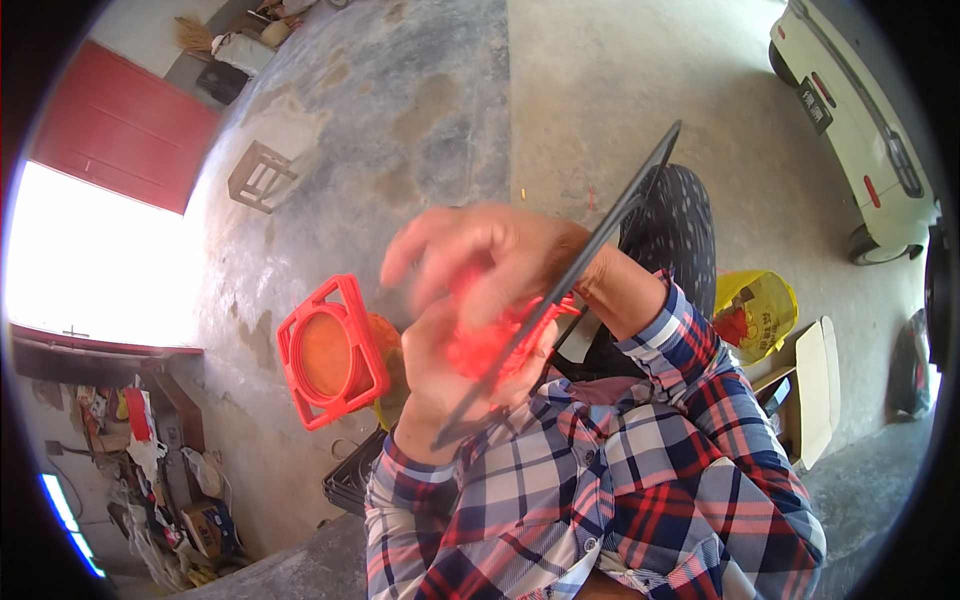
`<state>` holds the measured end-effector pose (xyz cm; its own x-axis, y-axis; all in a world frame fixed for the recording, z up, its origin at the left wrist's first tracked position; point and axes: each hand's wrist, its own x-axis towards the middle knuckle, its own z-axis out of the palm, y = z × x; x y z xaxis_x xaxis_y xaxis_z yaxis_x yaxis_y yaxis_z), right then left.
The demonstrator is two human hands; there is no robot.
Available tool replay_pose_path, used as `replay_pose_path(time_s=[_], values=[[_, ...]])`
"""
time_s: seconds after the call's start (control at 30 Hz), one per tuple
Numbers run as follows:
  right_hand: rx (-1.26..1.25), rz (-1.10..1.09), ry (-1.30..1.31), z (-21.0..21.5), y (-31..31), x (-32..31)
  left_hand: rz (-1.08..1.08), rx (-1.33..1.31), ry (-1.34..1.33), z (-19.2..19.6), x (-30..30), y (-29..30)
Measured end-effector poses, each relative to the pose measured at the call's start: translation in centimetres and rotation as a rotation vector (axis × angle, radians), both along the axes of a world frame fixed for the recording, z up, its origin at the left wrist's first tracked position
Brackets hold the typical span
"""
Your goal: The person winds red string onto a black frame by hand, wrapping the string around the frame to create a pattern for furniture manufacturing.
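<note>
My left hand [432, 365] is wrapped round a bright red plastic piece [478, 345] in front of my chest. Over the same piece bends my right hand [490, 255], its fingers smeared by motion, so its grip does not show. A thin black frame [600, 237], seen nearly edge-on, slants past the red piece from my left wrist up to beyond my right wrist. Most of the red piece is hidden by my fingers. Left of my hands stands a red square plastic frame [365, 330] round an orange disc-like middle [325, 355].
On my right are a yellow bag [768, 310] with something red inside and an open cardboard box [817, 390]. A black crate-like thing [352, 475] sits by my left elbow. Farther off are a wooden stool [262, 175], a pale car [850, 130] and cluttered shelves [180, 440].
</note>
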<state>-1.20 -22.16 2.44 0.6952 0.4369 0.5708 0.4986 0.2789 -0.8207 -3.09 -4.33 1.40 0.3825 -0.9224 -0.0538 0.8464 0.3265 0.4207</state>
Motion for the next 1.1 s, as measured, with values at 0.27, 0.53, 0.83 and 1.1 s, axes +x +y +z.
replay_pose_path(time_s=[0.27,0.53,0.83,1.1], values=[[0.339,-0.261,0.761,-6.5,-0.7,-3.1,0.309,-0.074,-0.086,-0.3,0.7,1.0],[0.577,-0.253,0.591,-2.9,1.6,-6.1,0.668,0.504,-0.378,0.9,0.5,0.1],[1.086,-0.348,0.477,-1.7,-4.8,-5.7,0.401,0.262,-0.417,0.0,3.1,3.2],[0.316,-0.461,0.635,-8.0,-3.1,-5.6,0.573,0.316,-0.437,-0.9,3.8,4.3]])
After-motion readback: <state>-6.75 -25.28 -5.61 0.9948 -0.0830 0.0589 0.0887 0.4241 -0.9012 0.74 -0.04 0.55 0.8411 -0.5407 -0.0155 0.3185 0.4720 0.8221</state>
